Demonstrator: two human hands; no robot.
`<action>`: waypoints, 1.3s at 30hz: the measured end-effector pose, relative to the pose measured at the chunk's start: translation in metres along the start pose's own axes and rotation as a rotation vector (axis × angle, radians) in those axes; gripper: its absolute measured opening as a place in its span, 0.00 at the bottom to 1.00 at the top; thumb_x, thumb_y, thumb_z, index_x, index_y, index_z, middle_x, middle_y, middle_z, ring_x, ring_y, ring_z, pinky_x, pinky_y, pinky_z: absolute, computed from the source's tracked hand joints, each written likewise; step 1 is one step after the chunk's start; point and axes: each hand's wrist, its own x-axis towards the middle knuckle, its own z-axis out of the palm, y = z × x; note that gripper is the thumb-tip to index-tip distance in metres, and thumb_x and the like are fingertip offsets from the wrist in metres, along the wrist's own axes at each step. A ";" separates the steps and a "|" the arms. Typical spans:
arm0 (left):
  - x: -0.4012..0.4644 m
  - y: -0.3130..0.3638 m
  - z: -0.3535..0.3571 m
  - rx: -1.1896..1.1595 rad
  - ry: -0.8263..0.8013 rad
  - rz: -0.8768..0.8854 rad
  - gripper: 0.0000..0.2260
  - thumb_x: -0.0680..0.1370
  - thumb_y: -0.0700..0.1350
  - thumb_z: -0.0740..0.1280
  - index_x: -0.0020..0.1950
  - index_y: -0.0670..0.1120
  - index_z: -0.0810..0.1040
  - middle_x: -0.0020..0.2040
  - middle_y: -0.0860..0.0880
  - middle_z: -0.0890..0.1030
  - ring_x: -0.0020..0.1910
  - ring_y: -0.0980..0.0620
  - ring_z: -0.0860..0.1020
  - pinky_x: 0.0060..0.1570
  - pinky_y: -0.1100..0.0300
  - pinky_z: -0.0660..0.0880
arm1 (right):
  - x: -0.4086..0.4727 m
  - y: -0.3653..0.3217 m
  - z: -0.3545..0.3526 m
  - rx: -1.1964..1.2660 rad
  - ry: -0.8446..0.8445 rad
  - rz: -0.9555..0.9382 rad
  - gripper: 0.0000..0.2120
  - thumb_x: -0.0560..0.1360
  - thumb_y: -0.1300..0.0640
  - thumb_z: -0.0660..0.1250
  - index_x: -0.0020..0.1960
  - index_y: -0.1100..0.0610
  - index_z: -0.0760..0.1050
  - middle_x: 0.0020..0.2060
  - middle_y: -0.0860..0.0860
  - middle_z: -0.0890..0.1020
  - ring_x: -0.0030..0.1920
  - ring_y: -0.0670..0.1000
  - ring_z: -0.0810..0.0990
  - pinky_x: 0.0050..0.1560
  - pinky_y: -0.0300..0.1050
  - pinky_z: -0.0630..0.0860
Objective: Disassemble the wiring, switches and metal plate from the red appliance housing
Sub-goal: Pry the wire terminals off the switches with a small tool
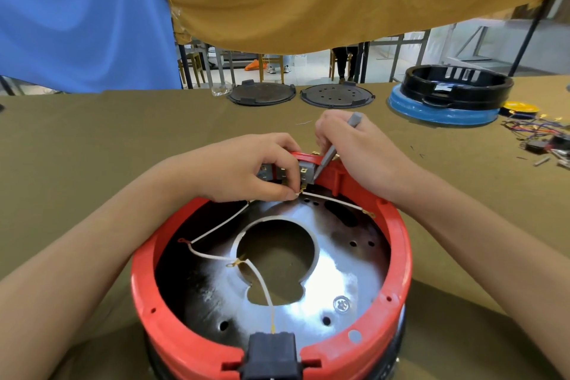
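Switch removal under way at 12 o'clock of red housing: left hand pinches grey switch, right hand grips grey tool levering it; next, likely pry free

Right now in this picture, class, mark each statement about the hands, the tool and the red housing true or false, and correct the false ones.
1. The right hand holds a grey tool. True.
2. The left hand rests flat on the table. False: it pinches a white wire at the grey switch.
3. The metal plate lies outside the red housing. False: it sits inside.
4. A screw is in the plate. True.
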 end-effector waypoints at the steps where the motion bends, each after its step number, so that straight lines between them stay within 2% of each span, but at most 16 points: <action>1: 0.000 0.000 0.000 -0.007 -0.005 0.008 0.03 0.76 0.48 0.72 0.45 0.56 0.82 0.59 0.60 0.73 0.58 0.61 0.74 0.64 0.55 0.70 | 0.000 0.000 0.000 -0.023 -0.008 -0.015 0.13 0.79 0.59 0.56 0.37 0.62 0.65 0.35 0.55 0.64 0.36 0.50 0.63 0.39 0.48 0.62; 7: 0.002 0.001 -0.004 -0.035 -0.060 0.037 0.03 0.77 0.45 0.72 0.45 0.54 0.82 0.61 0.57 0.72 0.61 0.57 0.74 0.66 0.53 0.69 | 0.000 -0.003 0.000 -0.088 -0.067 -0.068 0.13 0.80 0.59 0.57 0.37 0.57 0.63 0.31 0.49 0.63 0.33 0.46 0.62 0.36 0.47 0.61; 12: 0.004 0.000 -0.006 -0.059 -0.092 0.040 0.04 0.77 0.43 0.72 0.44 0.52 0.82 0.63 0.55 0.72 0.64 0.57 0.72 0.67 0.56 0.67 | -0.003 -0.004 -0.001 -0.096 -0.103 -0.125 0.16 0.82 0.58 0.56 0.37 0.63 0.63 0.33 0.51 0.63 0.35 0.49 0.63 0.38 0.52 0.62; 16: 0.004 0.001 -0.006 -0.080 -0.095 0.048 0.06 0.77 0.41 0.72 0.44 0.51 0.81 0.56 0.70 0.70 0.60 0.66 0.71 0.60 0.71 0.64 | -0.004 -0.007 -0.002 -0.127 -0.151 -0.134 0.16 0.83 0.58 0.57 0.36 0.57 0.63 0.31 0.47 0.64 0.34 0.46 0.63 0.38 0.49 0.62; 18: 0.005 0.001 -0.006 -0.083 -0.096 0.047 0.06 0.77 0.40 0.72 0.43 0.51 0.81 0.54 0.72 0.70 0.58 0.66 0.72 0.58 0.74 0.64 | -0.004 -0.006 -0.002 -0.148 -0.169 -0.128 0.16 0.83 0.58 0.58 0.37 0.58 0.65 0.32 0.47 0.66 0.34 0.46 0.64 0.38 0.48 0.63; 23: 0.006 0.001 -0.006 -0.095 -0.097 0.050 0.08 0.76 0.39 0.72 0.42 0.51 0.81 0.55 0.67 0.71 0.58 0.63 0.73 0.57 0.72 0.65 | -0.003 -0.005 -0.003 -0.160 -0.191 -0.127 0.15 0.83 0.56 0.57 0.37 0.56 0.65 0.32 0.47 0.67 0.35 0.46 0.65 0.39 0.49 0.64; 30: 0.005 -0.001 -0.007 -0.051 -0.070 0.027 0.06 0.76 0.39 0.72 0.43 0.50 0.81 0.51 0.70 0.71 0.55 0.66 0.73 0.57 0.72 0.65 | -0.004 -0.004 -0.002 -0.150 -0.205 -0.130 0.16 0.83 0.55 0.57 0.38 0.58 0.65 0.33 0.49 0.66 0.35 0.46 0.64 0.38 0.48 0.63; 35: 0.004 0.000 -0.006 -0.024 -0.037 0.036 0.10 0.77 0.39 0.71 0.42 0.54 0.78 0.56 0.60 0.72 0.55 0.65 0.72 0.55 0.75 0.64 | -0.005 -0.004 -0.002 -0.170 -0.213 -0.134 0.17 0.84 0.54 0.57 0.41 0.65 0.66 0.35 0.52 0.67 0.37 0.48 0.65 0.39 0.48 0.64; 39: 0.004 0.002 -0.004 -0.034 -0.078 0.005 0.08 0.77 0.39 0.71 0.43 0.51 0.79 0.53 0.58 0.71 0.51 0.63 0.72 0.54 0.73 0.66 | -0.004 -0.007 -0.002 -0.214 -0.221 -0.133 0.16 0.83 0.55 0.58 0.41 0.64 0.68 0.35 0.51 0.69 0.36 0.46 0.66 0.39 0.48 0.65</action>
